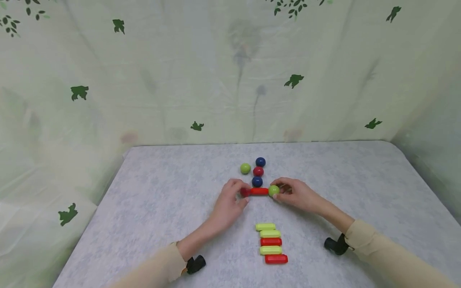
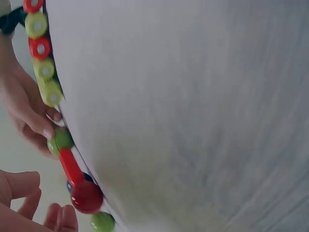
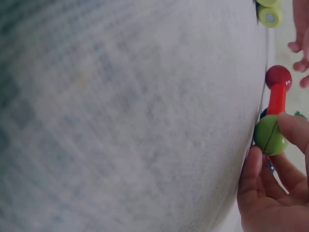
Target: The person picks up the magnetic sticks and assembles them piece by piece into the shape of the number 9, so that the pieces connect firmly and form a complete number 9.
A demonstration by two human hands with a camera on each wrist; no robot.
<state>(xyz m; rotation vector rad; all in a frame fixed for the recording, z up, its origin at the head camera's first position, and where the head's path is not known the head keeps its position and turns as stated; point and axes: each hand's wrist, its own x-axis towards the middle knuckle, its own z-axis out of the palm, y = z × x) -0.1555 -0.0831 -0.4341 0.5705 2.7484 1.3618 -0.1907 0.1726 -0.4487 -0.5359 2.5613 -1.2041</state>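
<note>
A red rod (image 1: 259,191) lies between a dark red ball (image 2: 87,196) at its left end and a green ball (image 1: 274,191) at its right end, the three in one line. My right hand (image 1: 298,195) pinches the green ball between thumb and fingers. Around the dark red ball, my left hand (image 1: 227,204) has its fingers spread; both wrist views show a gap between them and the ball. Just behind the rod, a blue ball (image 1: 257,182), a red ball (image 1: 258,171) and another blue ball (image 1: 260,162) form a row. Left of that row sits a second green ball (image 1: 245,168).
Nearer to me, yellow-green rods (image 1: 265,227) and red rods (image 1: 276,259) lie side by side in a column; the left wrist view shows round metallic spots on their ends. A grey cloth-like surface covers the table (image 1: 162,180). A leaf-patterned curtain (image 1: 216,80) hangs behind.
</note>
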